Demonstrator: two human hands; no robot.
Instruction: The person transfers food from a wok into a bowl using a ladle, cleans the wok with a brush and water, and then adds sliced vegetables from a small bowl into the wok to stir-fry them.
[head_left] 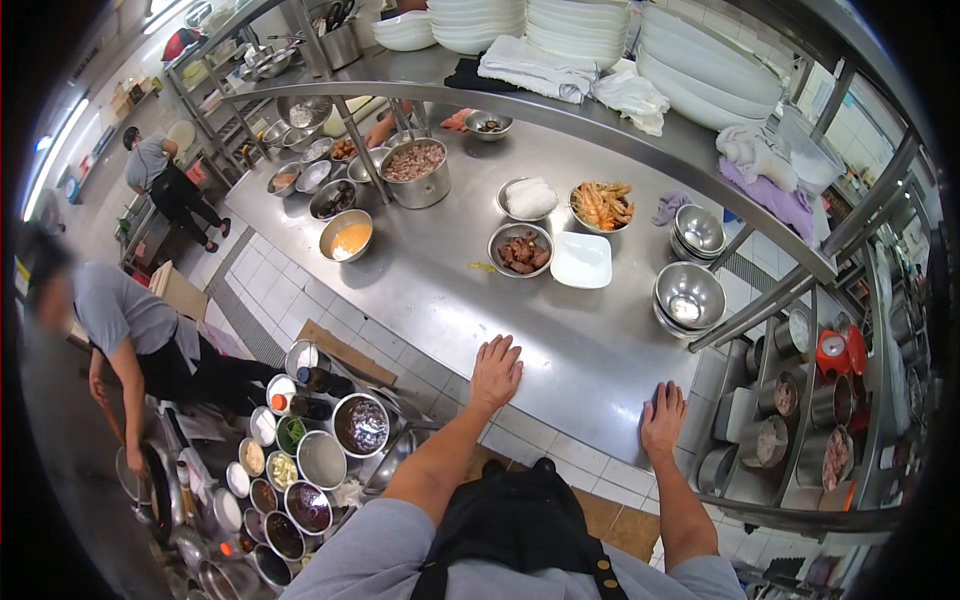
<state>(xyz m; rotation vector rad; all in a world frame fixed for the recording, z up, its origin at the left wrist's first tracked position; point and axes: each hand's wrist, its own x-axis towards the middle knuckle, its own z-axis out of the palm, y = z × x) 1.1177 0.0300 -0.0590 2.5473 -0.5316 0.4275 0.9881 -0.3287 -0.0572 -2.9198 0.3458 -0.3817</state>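
My left hand (496, 373) rests on the near edge of the steel table (430, 290), fingers stretched out and holding nothing. Farther right, my right hand (663, 420) lies over the same edge near the corner, its fingers also extended and bare. Beyond them on the tabletop are a bowl of dark browned meat pieces (522, 252) and a square white dish (581, 261). Behind these stand a bowl with a white food (530, 197) and a bowl of orange-shelled prawns (602, 207). Stacked steel bowls (690, 292) are nearest my right hand.
At the table's left are a bowl of beaten egg (347, 236) and a pot of chopped meat (416, 172). An overhead shelf (430, 95) carries white plates. Sauce and ingredient containers (322, 458) crowd my left, beside a person (150, 330) at a wok. A rack (770, 490) stands right.
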